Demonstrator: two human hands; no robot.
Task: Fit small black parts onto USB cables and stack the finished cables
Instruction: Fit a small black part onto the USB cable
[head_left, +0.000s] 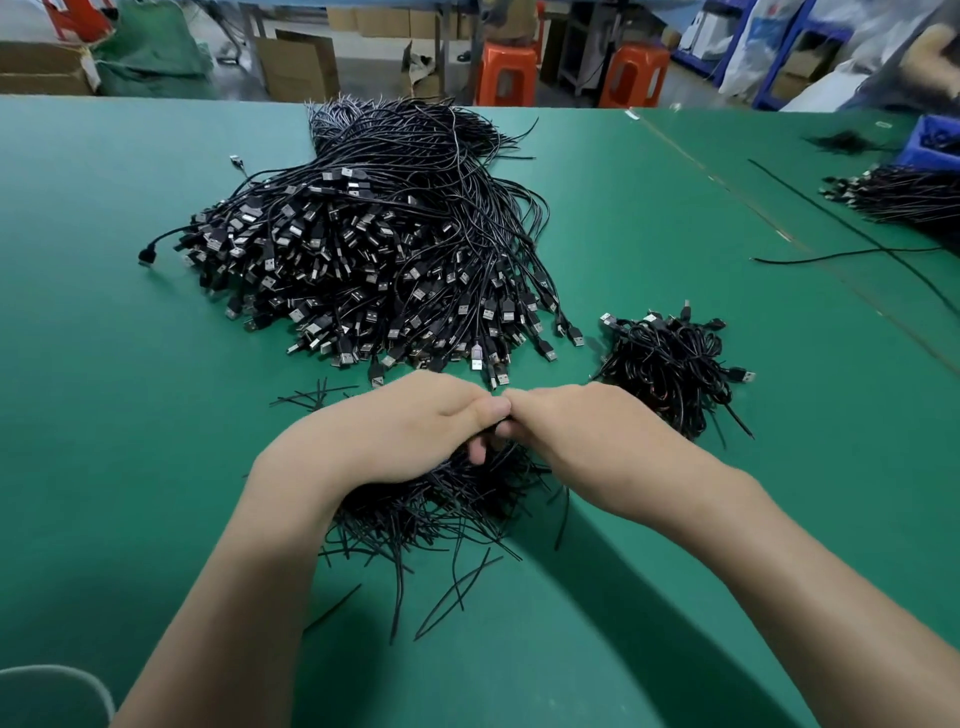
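A large heap of black USB cables (374, 244) lies on the green table (130, 415) straight ahead, plugs fanned toward me. A smaller tangled stack of cables (670, 364) sits to its right. Under my wrists lies a pile of thin black pieces (426, 519), short and straight. My left hand (415, 421) and my right hand (571, 426) meet fingertip to fingertip above that pile, fingers curled and pinching something small and black between them. What exactly they pinch is hidden by the fingers.
A few loose black pieces (311, 397) lie left of my hands. Another cable bundle (904, 195) and a blue bin (935, 143) sit at the far right, with two long loose cables (852, 254) crossing there. Orange stools and cardboard boxes stand beyond the table.
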